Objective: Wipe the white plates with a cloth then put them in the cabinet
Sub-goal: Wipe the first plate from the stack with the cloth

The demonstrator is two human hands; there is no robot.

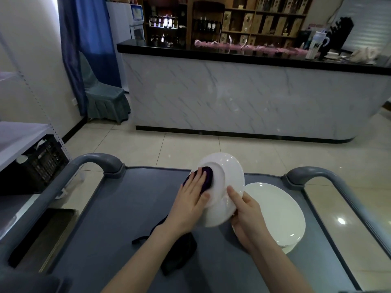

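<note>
Over the grey plastic cart (127, 208), the left grip (190, 200) presses, fingers flat, a dark purple cloth (208, 176) on the tilted round white plate (228, 172), pinched at its rim by the right grip (247, 212) beside the stack of white plates (279, 208); wiping is in hand, next probably turning it over.

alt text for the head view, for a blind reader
The left hand presses a purple cloth against a tilted white plate that the right hand grips by its rim, above a grey cart. More white plates sit stacked at right.
</note>
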